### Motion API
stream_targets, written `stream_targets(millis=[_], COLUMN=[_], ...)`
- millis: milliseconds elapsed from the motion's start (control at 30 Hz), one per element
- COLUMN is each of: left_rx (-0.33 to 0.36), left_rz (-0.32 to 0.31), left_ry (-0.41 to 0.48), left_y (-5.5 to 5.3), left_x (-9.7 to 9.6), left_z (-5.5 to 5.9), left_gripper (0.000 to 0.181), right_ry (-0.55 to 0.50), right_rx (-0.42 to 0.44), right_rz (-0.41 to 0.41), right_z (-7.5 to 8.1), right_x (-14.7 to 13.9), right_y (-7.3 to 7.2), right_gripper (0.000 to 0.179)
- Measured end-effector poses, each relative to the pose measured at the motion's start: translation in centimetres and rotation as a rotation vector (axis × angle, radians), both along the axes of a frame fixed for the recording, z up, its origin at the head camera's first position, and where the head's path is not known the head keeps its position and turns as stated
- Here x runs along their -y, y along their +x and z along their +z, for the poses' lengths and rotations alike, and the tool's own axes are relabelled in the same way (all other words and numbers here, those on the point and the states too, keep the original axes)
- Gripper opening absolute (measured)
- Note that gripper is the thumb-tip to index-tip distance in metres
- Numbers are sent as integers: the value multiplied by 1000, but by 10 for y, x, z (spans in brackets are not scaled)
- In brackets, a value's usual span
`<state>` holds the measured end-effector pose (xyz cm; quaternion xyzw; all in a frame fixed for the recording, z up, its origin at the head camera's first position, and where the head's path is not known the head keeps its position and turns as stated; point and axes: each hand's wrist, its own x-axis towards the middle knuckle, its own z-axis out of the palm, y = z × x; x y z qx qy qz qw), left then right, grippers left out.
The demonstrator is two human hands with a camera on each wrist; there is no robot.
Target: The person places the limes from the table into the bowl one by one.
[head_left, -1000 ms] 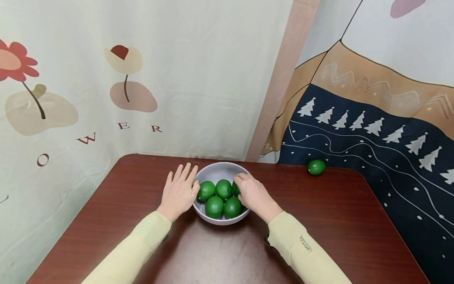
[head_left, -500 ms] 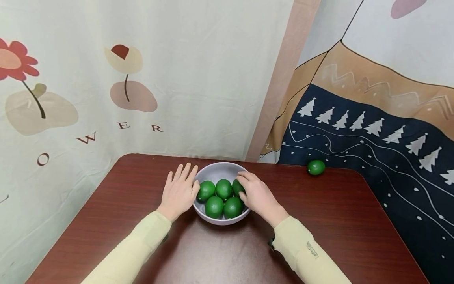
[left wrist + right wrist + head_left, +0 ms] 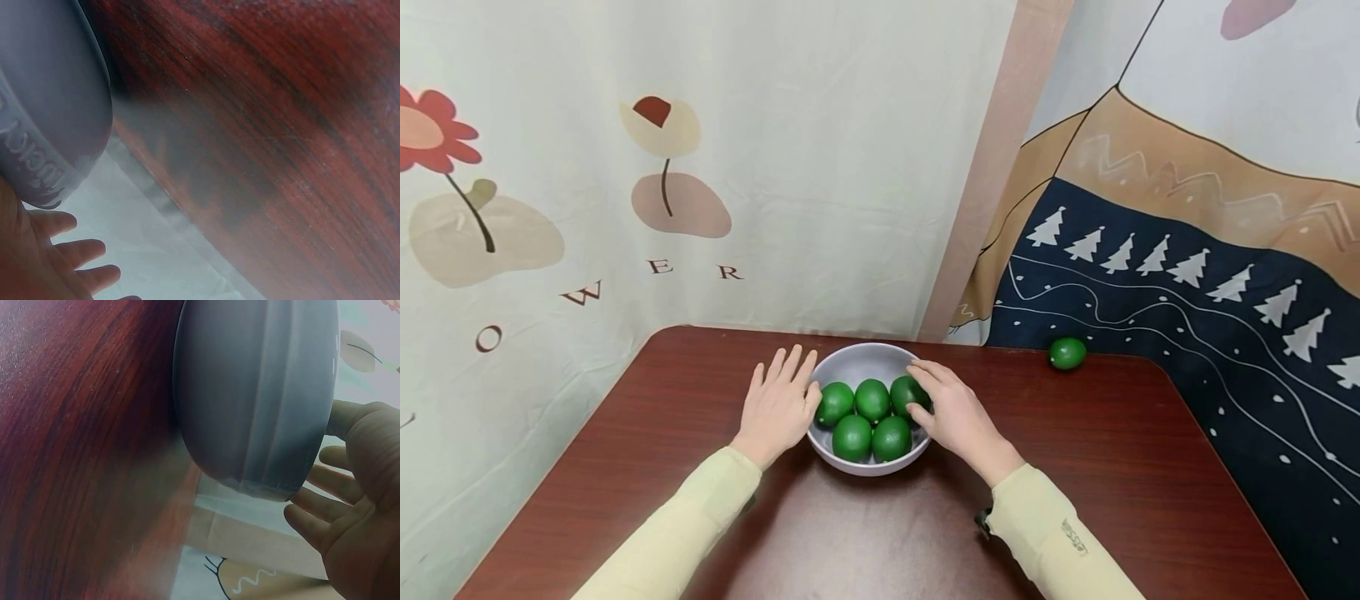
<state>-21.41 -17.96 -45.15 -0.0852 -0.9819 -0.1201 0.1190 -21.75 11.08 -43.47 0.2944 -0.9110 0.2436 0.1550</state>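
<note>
A lavender-grey bowl (image 3: 869,470) stands on the table with several green limes (image 3: 872,401) inside. At its left rim my left hand (image 3: 777,408) lies with straight, spread fingers, the thumb side right against the bowl. In the left wrist view, raised lettering shows on the wall of the bowl (image 3: 56,94), above the fingers. My right hand (image 3: 955,414) is over the right rim, thumb and fingers parted around the rightmost lime (image 3: 907,395), which shows between them. From the right wrist view, the loosely bent fingers (image 3: 331,481) reach past the bowl's rim.
Another lime (image 3: 1067,353) lies at the table's back right edge, against a dark printed curtain (image 3: 1150,300). The red-brown table (image 3: 1075,483) extends to both sides of the bowl. A pale curtain (image 3: 820,208) hangs directly behind.
My right hand has drawn back to the right and its fingers have loosened, so more of the rightmost lime shows in the bowl. The left hand has stayed in place.
</note>
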Motion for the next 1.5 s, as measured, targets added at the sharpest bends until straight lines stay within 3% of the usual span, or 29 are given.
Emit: stream_targets(millis=[533,933,1500], left_rx=[17,22,24], left_rz=[2,5,2], left_ry=[15,12,7], left_y=[0,0,-1], left_x=[-1,-1,-1], left_z=[0,2,1], left_gripper=[57,56,56], right_ry=[-89,-103,-109], right_rx=[47,34,154], right_rz=[-50,-101,-263], right_z=[-2,-4,-4], right_x=[-17,-35,-71], right_y=[2,-2,-13], right_gripper=[55,54,56])
